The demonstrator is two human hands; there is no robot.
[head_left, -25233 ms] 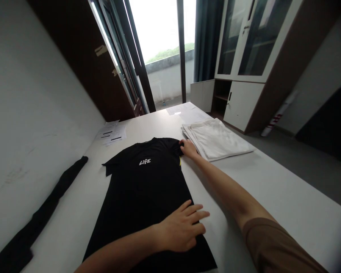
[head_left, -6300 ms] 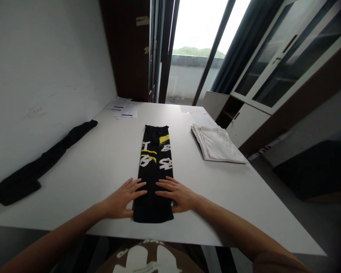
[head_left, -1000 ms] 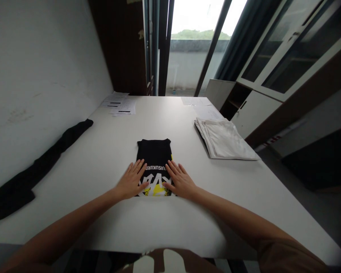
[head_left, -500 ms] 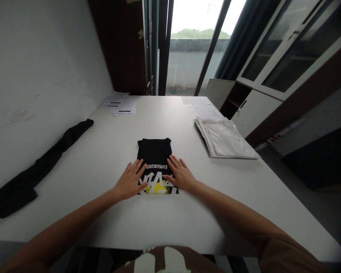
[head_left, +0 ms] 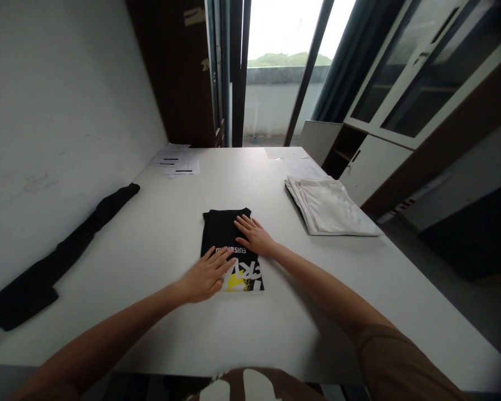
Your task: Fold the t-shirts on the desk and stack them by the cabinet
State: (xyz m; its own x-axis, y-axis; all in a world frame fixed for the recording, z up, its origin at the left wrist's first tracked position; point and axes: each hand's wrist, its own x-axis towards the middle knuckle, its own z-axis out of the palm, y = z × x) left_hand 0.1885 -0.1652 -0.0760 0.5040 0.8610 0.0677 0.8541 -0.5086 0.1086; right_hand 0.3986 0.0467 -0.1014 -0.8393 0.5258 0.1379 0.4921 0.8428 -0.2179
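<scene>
A black T-shirt (head_left: 223,229) with white lettering and a yellow print lies folded into a narrow upright rectangle on the white table (head_left: 162,340). My left hand (head_left: 209,274) rests flat across its lower left part, fingers extended, covering some of the print. Higher up, my right hand (head_left: 255,236) lies on the shirt's right edge with its fingers stretched out over the plain black cloth. Both hands are open and grasp nothing. The lettering reads upside down from where I am.
Folded white cloth (head_left: 334,206) lies at the table's right side. A long dark garment (head_left: 67,253) stretches along the wall on the left. Paper sheets (head_left: 177,161) lie at the far left corner, and more papers (head_left: 300,164) at the far right. A cabinet (head_left: 376,161) stands beyond.
My right hand has slid up the shirt, away from me and slightly left. My left hand has moved right, further over the print. The view has tilted up slightly.
</scene>
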